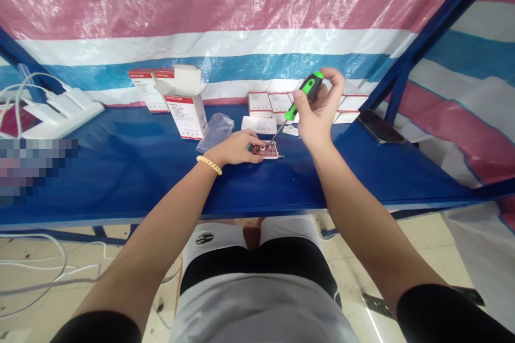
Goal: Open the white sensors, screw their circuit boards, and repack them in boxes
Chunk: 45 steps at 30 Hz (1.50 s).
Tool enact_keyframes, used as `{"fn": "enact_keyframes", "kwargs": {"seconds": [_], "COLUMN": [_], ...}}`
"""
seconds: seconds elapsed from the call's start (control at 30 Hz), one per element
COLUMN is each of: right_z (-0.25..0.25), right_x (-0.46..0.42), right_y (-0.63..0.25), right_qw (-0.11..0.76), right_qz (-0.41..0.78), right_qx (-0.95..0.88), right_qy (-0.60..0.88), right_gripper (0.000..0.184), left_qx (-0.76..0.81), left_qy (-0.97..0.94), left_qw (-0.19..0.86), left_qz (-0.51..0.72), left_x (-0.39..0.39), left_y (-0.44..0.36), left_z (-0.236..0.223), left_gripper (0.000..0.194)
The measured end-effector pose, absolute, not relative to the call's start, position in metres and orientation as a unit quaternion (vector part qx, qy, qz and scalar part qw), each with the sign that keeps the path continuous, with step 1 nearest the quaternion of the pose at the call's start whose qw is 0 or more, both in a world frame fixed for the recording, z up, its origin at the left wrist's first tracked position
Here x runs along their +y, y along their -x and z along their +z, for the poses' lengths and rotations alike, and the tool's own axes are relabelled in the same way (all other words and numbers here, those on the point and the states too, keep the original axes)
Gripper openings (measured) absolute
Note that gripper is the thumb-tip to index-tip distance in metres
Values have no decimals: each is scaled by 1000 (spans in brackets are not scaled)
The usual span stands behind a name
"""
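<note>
My right hand [319, 112] is closed round a green and black screwdriver [309, 88], held tilted with its shaft pointing down and left. The screwdriver's tip meets a small red circuit board [267, 149] set in a white casing on the blue table. With its fingers and thumb, my left hand [241, 147] grips the left end of this board. Just behind the board lies a white cover piece [259, 125], and a small white part [290, 130] sits to its right, partly behind the screwdriver and my right hand.
An opened detector box [185, 117] stands at the back left, a clear plastic bag [217, 129] beside it. Several small boxes [259, 103] line the back. A phone [380, 127] rests at the right, and a white power strip [66, 112] with plugs at the far left.
</note>
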State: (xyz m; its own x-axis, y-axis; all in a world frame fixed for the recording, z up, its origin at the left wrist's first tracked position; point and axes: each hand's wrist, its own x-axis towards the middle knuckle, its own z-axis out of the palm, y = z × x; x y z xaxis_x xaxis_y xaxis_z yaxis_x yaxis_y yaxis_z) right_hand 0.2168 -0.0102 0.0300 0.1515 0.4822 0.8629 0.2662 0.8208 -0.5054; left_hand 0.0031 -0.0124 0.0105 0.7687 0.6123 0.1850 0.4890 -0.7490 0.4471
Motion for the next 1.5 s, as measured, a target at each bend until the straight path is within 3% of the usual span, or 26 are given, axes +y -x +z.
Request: {"fn": "enact_keyframes", "kwargs": {"seconds": [0.33, 0.63, 0.87, 1.17, 1.5], "right_z": [33, 26, 34, 37, 40], "right_x": [-15, -9, -21, -24, -32], "right_y": [-214, -212, -208, -204, -201], "right_qw": [668, 694, 668, 680, 675], "right_qz": [123, 52, 90, 71, 167], "right_qx": [-674, -660, -680, -665, -663], "right_qy": [289, 283, 289, 301, 278], "right_gripper": [53, 67, 50, 67, 58], "left_qx": [306, 243, 230, 232, 246], "left_qy": [-918, -932, -933, -923, -919], "left_qw": [192, 203, 222, 260, 266], "left_qz": [164, 175, 164, 162, 155], "left_x": [-15, -15, -16, -18, -19], "left_y": [-4, -6, -5, -5, -5], "left_z": [12, 11, 12, 14, 16], "left_gripper": [48, 39, 40, 39, 39]}}
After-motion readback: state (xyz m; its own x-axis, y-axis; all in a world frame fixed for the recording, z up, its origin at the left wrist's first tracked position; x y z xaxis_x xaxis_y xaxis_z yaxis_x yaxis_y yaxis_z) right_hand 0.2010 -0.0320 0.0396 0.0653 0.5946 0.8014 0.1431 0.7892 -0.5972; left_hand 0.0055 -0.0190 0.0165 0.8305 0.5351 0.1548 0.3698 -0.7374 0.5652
